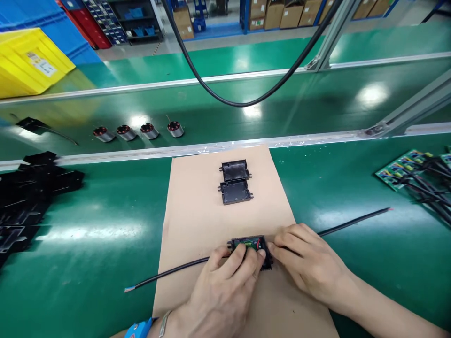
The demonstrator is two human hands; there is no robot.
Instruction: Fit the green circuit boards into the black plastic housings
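A small black plastic case (267,263) lies on the cardboard sheet with a green circuit board (251,244) inside it. My left hand (227,286) closes over the case's near left side, fingertips pressing at the board. One black cable (176,268) leaves on the left, its stripped wire ends resting on the green table. My right hand (310,263) is closed at the case's right end, its fingertips around the spot where a second black cable (352,221) comes in. What lies under those fingertips is hidden. Farther up the sheet sit two empty case halves (235,170), one behind the other.
Cardboard (197,206) covers the table's middle. Black case parts (31,197) are piled at left, and boards with cables (405,169) at right. Behind the metal rail (197,149) stand several copper-wound cylinders (149,131). A black cable loop (243,103) hangs overhead.
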